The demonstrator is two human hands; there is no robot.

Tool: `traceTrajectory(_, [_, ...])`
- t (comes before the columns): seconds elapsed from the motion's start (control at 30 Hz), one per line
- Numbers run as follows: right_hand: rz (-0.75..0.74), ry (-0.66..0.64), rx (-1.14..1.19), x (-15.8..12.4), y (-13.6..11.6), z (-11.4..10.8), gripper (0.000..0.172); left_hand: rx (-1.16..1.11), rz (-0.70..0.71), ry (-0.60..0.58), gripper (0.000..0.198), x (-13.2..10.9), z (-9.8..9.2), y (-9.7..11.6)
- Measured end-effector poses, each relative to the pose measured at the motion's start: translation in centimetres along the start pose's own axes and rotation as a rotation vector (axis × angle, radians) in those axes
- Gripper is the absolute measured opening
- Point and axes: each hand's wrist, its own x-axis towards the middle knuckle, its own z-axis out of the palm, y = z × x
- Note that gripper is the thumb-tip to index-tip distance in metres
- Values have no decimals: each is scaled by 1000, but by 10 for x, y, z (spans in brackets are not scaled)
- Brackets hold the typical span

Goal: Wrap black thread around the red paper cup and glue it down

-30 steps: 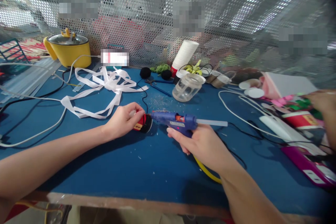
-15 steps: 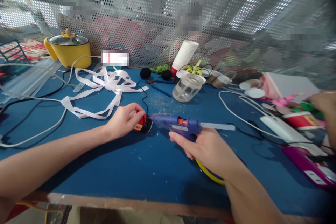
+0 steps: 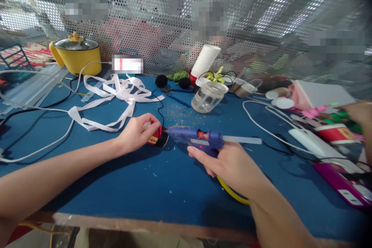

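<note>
My left hand (image 3: 138,133) is closed around a small red paper cup (image 3: 155,136) lying on its side, with a black band at one end. A thin black yarn runs from a black yarn ball (image 3: 161,81) to the fingertips. My right hand (image 3: 229,164) grips a blue glue gun (image 3: 193,136), a red light glowing on its side. From the gun's back sticks a clear glue stick (image 3: 242,140). The nozzle points left and sits right at the cup's black band; whether it touches I cannot tell. My palm hides the gun's handle.
White ribbon (image 3: 122,93) lies loosely looped near a yellow pot (image 3: 83,57). Behind the gun are a clear plastic jar (image 3: 207,99), stacked white cups (image 3: 205,62) and blue-handled pliers (image 3: 178,100). White cables cross both sides. Another person's hand (image 3: 362,118) is at far right.
Both hands, the cup and the glue gun hold almost the same place. The other person's hand at far right has shifted slightly.
</note>
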Motion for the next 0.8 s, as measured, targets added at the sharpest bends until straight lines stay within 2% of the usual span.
traceTrajectory(0.23, [-17, 17, -29, 0, 1, 1, 33, -10, -2, 0, 20, 0, 0, 0])
traceTrajectory(0.53, [-101, 17, -205, -7, 2, -1, 23, -24, -35, 10, 20, 2, 2, -3])
traceTrajectory(0.8, [-6, 1, -41, -3, -1, -3, 27, 22, 48, 2, 19, -1, 0, 2])
